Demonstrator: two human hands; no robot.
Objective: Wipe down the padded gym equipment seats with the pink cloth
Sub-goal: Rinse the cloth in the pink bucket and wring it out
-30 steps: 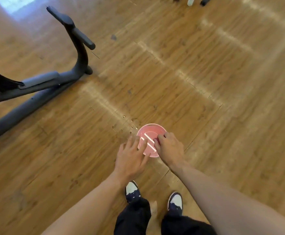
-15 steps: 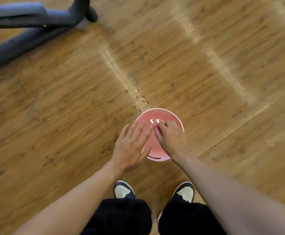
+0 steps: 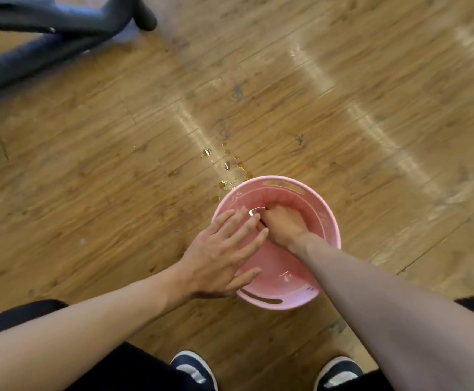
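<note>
We are only at the beginning: our right hand point(image 3: 282, 225) is curled inside the pink basin point(image 3: 313, 203) on the floor, probably around the pink cloth, which we cannot see, our left hand point(image 3: 221, 255) is spread flat above the rim, and no seat is wiped yet.

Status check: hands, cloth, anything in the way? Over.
Right hand curled inside the pink basin, cloth not clearly visible. Left hand open, flat over the near rim. Water drops on the floor beyond the basin. Over.
</note>
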